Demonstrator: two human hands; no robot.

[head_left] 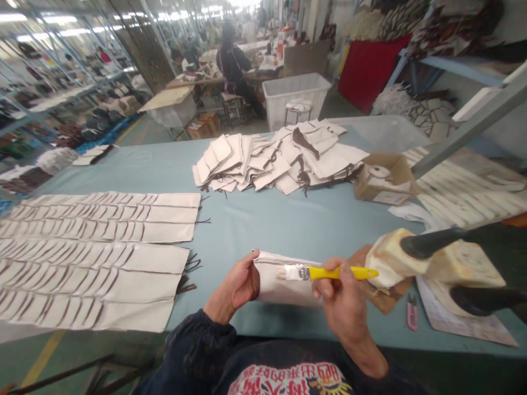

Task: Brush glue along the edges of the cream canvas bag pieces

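Observation:
My left hand [236,285] pinches the left end of a white fabric piece [280,285] lying at the near edge of the blue table [263,219]. A yellow-handled brush [329,272] is gripped in my right hand [343,302], its white bristles resting on the fabric's upper edge. Under the fabric's right end sits a brown board [387,299]. A glue-crusted pot [432,263] with a black handle stands just right of the brush.
Rows of overlapped white fabric pieces [94,258] cover the table's left. A loose pile of pieces [280,159] lies at the far middle, a cardboard box [385,178] to its right. Pink snips [412,314] lie near the pot. A seated person [234,68] works beyond.

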